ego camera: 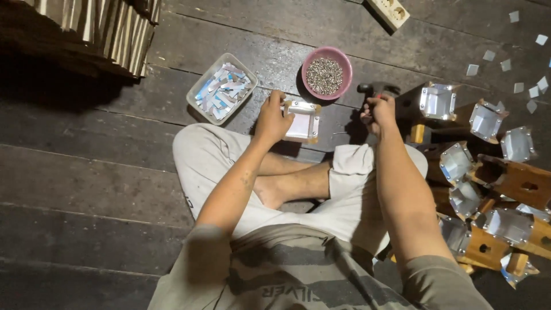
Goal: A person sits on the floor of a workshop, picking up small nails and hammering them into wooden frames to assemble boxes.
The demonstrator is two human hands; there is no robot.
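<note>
One small wooden frame faced with shiny metal sheet (pixel 302 121) lies on the dark plank floor (pixel 86 172), just past the crossed legs. It looks nearly square, its slightly longer side running left to right, metal face up. The left hand (pixel 272 119) rests on its left edge, fingers curled together over the corner. The right hand (pixel 379 110) is clenched around the handle of one hammer (pixel 376 90) — its dark head pokes out just beyond the knuckles, handle hidden in the fist. Beyond the fingertips sit one pink bowl (pixel 327 73) of tiny nails and one clear tray (pixel 221 88) of metal scraps. Right of the hammer hand, about nine finished frames (pixel 485 189) are heaped, some cut off by the edge.
</note>
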